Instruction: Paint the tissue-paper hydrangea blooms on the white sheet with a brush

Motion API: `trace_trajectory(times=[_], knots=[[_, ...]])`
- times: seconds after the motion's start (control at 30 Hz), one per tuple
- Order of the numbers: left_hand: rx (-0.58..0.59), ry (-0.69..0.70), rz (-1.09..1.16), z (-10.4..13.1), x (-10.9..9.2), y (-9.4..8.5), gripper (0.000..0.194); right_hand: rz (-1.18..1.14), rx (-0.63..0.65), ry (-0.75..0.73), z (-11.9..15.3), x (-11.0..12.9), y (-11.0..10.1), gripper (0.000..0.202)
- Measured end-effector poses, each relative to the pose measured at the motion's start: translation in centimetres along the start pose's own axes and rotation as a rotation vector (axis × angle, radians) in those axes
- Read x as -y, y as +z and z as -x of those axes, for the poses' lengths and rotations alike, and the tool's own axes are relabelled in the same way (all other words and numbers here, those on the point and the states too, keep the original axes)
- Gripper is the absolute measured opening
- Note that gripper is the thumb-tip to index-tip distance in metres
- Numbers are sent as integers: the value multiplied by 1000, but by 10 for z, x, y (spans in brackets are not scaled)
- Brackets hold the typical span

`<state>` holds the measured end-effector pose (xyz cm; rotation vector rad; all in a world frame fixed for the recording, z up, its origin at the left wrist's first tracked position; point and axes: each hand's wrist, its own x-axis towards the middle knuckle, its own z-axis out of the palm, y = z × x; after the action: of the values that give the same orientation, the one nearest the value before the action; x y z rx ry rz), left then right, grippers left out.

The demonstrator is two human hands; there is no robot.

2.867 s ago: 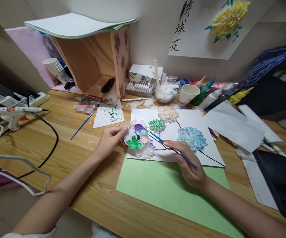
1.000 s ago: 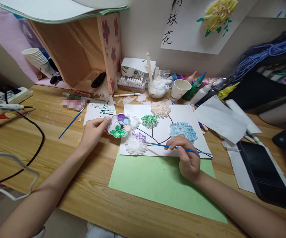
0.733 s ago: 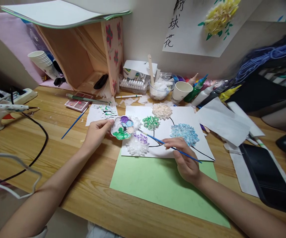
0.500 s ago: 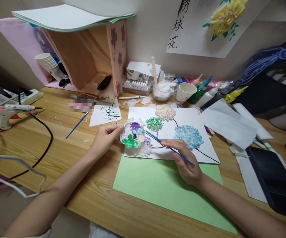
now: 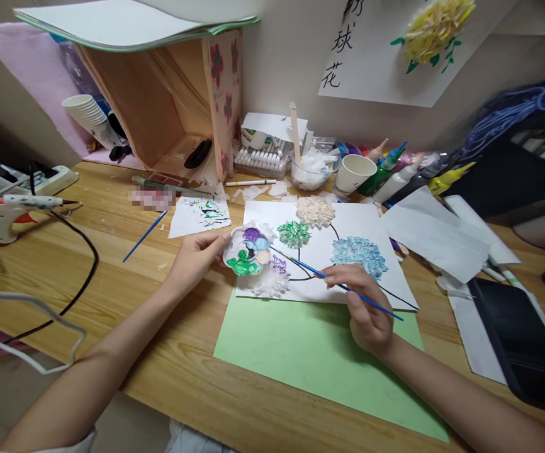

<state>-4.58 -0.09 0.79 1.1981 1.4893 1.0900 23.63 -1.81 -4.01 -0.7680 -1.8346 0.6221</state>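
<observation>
My left hand (image 5: pixel 201 255) pinches the edge of a flower-shaped palette (image 5: pixel 247 251) with purple, green, blue and beige paint. A thin blue paintbrush (image 5: pixel 320 273) is held in my right hand (image 5: pixel 364 302), its tip close to the palette's right edge. Beneath lies a white sheet (image 5: pixel 320 242) with raised paper flowers: a beige one (image 5: pixel 316 212), a green one (image 5: pixel 294 234), a blue one (image 5: pixel 359 257) and a white one (image 5: pixel 270 283) touched with purple. The palette hides part of the left side of the sheet. Drawn black stems run between the flowers.
Green paper (image 5: pixel 320 358) lies under the sheet. Behind stand a paper cup (image 5: pixel 355 174), a bowl of scraps (image 5: pixel 311 173) and paint bottles (image 5: pixel 386 170). A glue gun (image 5: pixel 11 211) is left, a phone (image 5: pixel 522 340) right, another brush (image 5: pixel 144 237) beside the paint-marked paper (image 5: pixel 199 216).
The palette and my left hand have shifted slightly left. My right hand has moved right and slightly down with the brush, whose tip has left the purple paint.
</observation>
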Motion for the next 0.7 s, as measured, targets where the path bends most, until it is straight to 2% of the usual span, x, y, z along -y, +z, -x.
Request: trace_trajectory(times=[0.13, 0.27, 0.53, 0.7], knots=[[-116, -2, 24, -7, 1, -10, 29, -56, -110, 12, 0, -1, 1, 16], [-173, -12, 16, -13, 4, -15, 25, -51, -100, 13, -1, -1, 2, 16], [-154, -17, 6, -11, 1, -10, 27, -49, -16, 37, -1, 1, 0, 16], [-150, -24, 15, -10, 1, -10, 27, -47, -39, 22, -1, 1, 0, 17]])
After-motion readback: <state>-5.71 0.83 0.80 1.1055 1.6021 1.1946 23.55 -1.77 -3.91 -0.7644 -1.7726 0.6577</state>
